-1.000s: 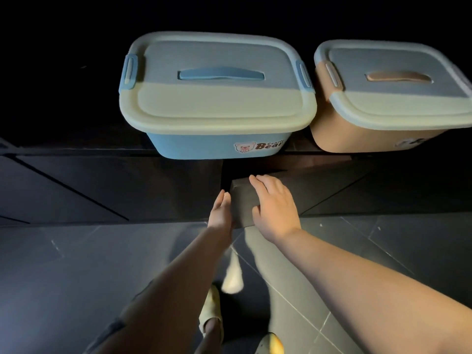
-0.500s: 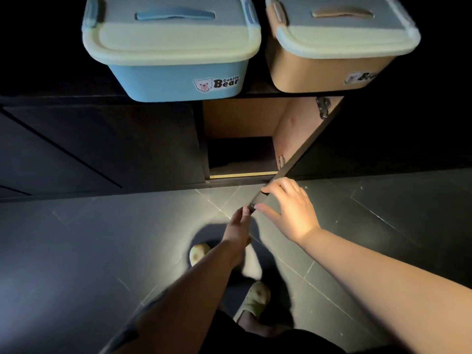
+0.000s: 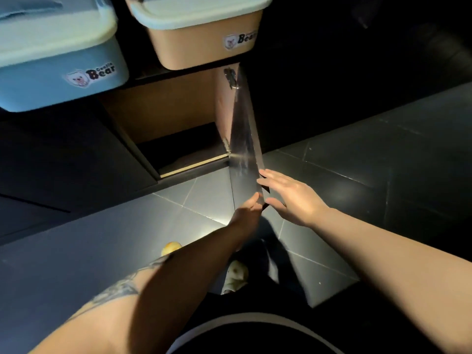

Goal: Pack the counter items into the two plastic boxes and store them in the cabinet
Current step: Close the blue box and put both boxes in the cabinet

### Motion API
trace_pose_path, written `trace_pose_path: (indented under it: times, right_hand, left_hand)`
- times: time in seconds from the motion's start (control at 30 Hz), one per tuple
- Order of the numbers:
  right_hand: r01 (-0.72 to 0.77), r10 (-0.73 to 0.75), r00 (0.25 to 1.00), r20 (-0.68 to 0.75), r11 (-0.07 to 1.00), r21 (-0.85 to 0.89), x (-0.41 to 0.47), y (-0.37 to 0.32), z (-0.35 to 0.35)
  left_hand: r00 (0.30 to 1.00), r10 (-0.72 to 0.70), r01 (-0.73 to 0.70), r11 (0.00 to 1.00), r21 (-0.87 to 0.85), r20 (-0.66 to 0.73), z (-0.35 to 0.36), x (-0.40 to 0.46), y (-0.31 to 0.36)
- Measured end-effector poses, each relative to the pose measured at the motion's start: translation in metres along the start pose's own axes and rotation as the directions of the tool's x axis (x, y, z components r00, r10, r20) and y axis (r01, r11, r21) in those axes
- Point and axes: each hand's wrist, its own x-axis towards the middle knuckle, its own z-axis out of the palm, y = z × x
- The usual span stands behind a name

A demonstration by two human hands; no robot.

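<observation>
Two boxes on counter edge: left box [image 3: 58, 72], right box [image 3: 204, 44] just beside it. Open cabinet [image 3: 163, 111] below, between and under boxes. Door [image 3: 244, 149] swung out at cabinet's right. Left hand [image 3: 247, 213] at door's free edge, right hand [image 3: 293, 198] on door's right side.

You will find a bear-face sticker reading "Gentle Bear" on the front wall of the blue box [image 3: 58, 80] at the upper left of the frame, and the same sticker, legible only as "Bear", on the tan box [image 3: 204, 44] at upper centre.
</observation>
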Motion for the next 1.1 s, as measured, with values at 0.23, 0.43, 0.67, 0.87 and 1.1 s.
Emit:
trace_pose_path:
  times: [0.23,0.43,0.67,0.87,1.1]
  right_hand:
    - [0.051,-0.035,0.977,0.210,0.996,-0.069,-0.014,0.080,-0.045]
    - [-0.081,0.094,0.975,0.199,0.994,-0.071,-0.032,0.115,-0.061]
    - [-0.357,0.348,0.925,-0.153,0.934,-0.034,0.020,0.059,-0.047]
    - [-0.233,0.229,0.953,0.199,0.973,-0.003,0.124,-0.061,-0.001]
    - [-0.208,0.070,0.955,0.289,0.854,0.477,0.249,-0.209,0.028]
  left_hand:
    - [0.968,0.067,-0.052,0.996,-0.070,0.242,0.050,0.017,0.036]
    - [0.981,0.058,-0.086,0.986,0.145,0.187,0.030,0.024,0.045]
    - [0.980,0.008,0.012,0.995,0.101,-0.197,-0.097,-0.005,0.021]
    - [0.893,0.051,0.064,0.969,0.238,-0.446,-0.229,-0.032,0.000]
    - [0.817,0.242,0.137,0.801,0.583,-0.524,-0.361,-0.025,0.002]
